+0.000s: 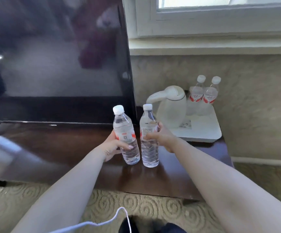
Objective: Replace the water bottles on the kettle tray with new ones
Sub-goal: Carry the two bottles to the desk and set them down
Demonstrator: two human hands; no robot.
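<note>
My left hand [113,145] grips a clear water bottle [125,130] with a white cap, tilted slightly left. A second clear bottle [149,132] stands upright beside it, held in my right hand [162,138]. Both bottles hover at or just above the dark wooden table [69,148], left of the white kettle tray [208,130]. On the tray stands a white kettle [171,108]. Behind it are two bottles with red-and-white labels, one on the left [197,93] and one on the right [211,95], side by side at the tray's back.
A large black television [55,56] stands at the table's back left, close to the held bottles. A window sill [212,46] and beige wall run behind the tray. Patterned carpet [136,207] lies below the table's front edge, and a thin white cable [102,222] hangs near me.
</note>
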